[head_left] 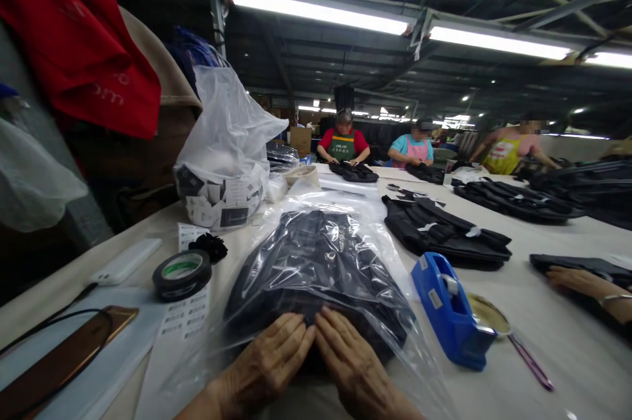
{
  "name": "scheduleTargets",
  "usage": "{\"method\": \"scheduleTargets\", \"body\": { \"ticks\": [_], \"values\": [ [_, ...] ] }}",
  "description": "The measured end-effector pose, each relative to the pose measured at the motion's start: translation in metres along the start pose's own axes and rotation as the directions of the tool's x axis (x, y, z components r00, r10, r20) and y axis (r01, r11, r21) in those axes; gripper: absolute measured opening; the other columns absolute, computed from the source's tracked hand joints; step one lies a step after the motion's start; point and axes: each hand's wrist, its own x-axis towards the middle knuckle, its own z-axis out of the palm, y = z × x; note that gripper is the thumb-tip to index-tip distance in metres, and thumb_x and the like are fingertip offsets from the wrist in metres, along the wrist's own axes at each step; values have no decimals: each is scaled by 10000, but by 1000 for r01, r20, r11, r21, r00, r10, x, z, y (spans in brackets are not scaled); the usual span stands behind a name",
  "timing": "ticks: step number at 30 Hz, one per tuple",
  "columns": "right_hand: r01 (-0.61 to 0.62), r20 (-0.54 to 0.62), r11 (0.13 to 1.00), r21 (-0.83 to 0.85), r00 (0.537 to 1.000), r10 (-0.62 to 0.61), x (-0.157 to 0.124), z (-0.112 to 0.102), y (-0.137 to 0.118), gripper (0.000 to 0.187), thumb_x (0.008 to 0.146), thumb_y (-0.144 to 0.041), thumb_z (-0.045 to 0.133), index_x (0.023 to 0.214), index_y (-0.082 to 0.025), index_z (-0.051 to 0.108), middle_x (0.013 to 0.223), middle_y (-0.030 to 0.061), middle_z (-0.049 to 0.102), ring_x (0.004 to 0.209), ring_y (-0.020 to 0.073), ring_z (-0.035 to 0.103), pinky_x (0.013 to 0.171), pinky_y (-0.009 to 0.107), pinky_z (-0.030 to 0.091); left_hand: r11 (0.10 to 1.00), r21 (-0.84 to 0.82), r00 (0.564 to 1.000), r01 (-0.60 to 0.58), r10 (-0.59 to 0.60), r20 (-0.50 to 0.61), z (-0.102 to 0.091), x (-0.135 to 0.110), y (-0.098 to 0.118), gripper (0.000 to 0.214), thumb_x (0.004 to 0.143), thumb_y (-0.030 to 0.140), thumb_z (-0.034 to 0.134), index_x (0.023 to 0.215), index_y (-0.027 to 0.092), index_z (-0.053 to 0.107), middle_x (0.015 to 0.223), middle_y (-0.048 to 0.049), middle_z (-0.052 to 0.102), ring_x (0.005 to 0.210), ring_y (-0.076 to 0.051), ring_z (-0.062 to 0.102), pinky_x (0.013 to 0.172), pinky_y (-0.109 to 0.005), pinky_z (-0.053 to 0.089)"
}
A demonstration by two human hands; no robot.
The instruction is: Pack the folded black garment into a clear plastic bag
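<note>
In front of me lies a folded black bag-like item (320,255) inside a clear plastic bag (266,236) with shiny creases. Resting on its near edge is my left hand (271,357), fingers stretched out and angled inward. My right hand (348,361) mirrors it, its fingers laid flat on the black item, fingertips close to those of the left. Loose clear plastic spreads around both wrists; whether the near edge of the film passes over or under the fingers, I cannot tell.
A blue tape dispenser (449,308) and purple tweezers-like tool (530,361) lie to the right. Black tape (182,274), label sheets (185,311) and a phone (74,354) are left. Behind stands a plastic sack of tags (222,189). A co-worker's hand (577,280) rests on black goods.
</note>
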Motion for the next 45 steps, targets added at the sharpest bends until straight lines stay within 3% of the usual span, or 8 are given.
{"method": "scheduleTargets", "body": {
  "ticks": [6, 17, 22, 26, 30, 34, 40, 45],
  "values": [
    [17, 16, 998, -63, 1000, -16, 4, -1, -7, 343, 856, -61, 351, 1090, -65, 602, 1065, 100, 661, 993, 184, 593, 868, 262, 503, 973, -182, 981, -142, 162, 103, -3, -3, 3, 347, 917, 74, 296, 997, 74, 634, 935, -91, 669, 980, -194, 613, 919, -313, 514],
    [-69, -223, 987, 144, 970, 100, -28, 37, -57, 246, 881, -95, 401, 943, -154, 631, 827, 18, 699, 717, 118, 643, 672, 139, 545, 918, 305, 958, 252, -281, 56, 16, 4, 14, 455, 891, 167, 282, 1255, 2, 499, 1383, -205, 435, 1362, -337, 245, 1141, -543, 78],
    [-222, -13, 972, 71, 975, 224, -16, 22, -39, 504, 764, 19, 305, 1236, 8, 482, 1206, 207, 575, 1198, 231, 495, 923, 321, 508, 919, 246, 951, 308, -305, -48, 10, 21, 19, 427, 896, 132, 309, 1267, 11, 481, 1409, -195, 403, 1361, -340, 246, 1131, -556, 122],
    [-156, -43, 982, -109, 987, 152, -4, 9, -6, 464, 805, -27, 341, 1245, -3, 486, 1342, 184, 476, 1345, 325, 262, 969, 475, 467, 998, 57, 985, -15, 25, -170, 7, 17, 30, 427, 895, 72, 273, 1268, 61, 482, 1469, -141, 324, 1288, -269, 404, 1066, -390, 367],
    [-36, 288, 999, 40, 957, 23, 5, -6, 35, 427, 860, -159, 453, 1283, -105, 486, 1389, 118, 442, 1336, 304, 297, 1054, 537, 351, 999, -17, 999, 31, -30, 42, 10, 17, 22, 419, 867, 55, 332, 1262, 2, 461, 1324, -185, 496, 1258, -272, 437, 1013, -375, 434],
    [-192, 594, 962, 195, 804, 40, 17, -24, 75, 712, 752, -240, 659, 1391, -157, 356, 1448, 141, 341, 1352, 325, 251, 1082, 576, 240, 970, 11, 894, 244, -229, 385, 2, 33, -8, 509, 792, 228, 589, 1257, 59, 468, 1251, -184, 558, 1203, -339, 480, 1030, -565, 360],
    [-416, 803, 892, 176, 585, 114, 40, -30, 96, 938, 552, -203, 816, 1382, -225, 380, 1424, 116, 395, 1271, 289, 412, 1026, 406, 393, 894, 101, 580, 436, -365, 728, -27, 55, -43, 737, 549, 183, 788, 1235, 144, 521, 1305, -183, 524, 1215, -373, 465, 1007, -581, 356],
    [-372, 756, 899, 231, 650, 75, 48, -28, 98, 703, 544, -148, 813, 1199, -231, 569, 1244, 47, 576, 1114, 231, 552, 920, 306, 478, 868, -27, 573, 495, -303, 762, -27, 44, -56, 664, 559, -15, 660, 1169, 230, 562, 1283, -101, 564, 976, -213, 651, 778, -257, 524]
  ]
}}
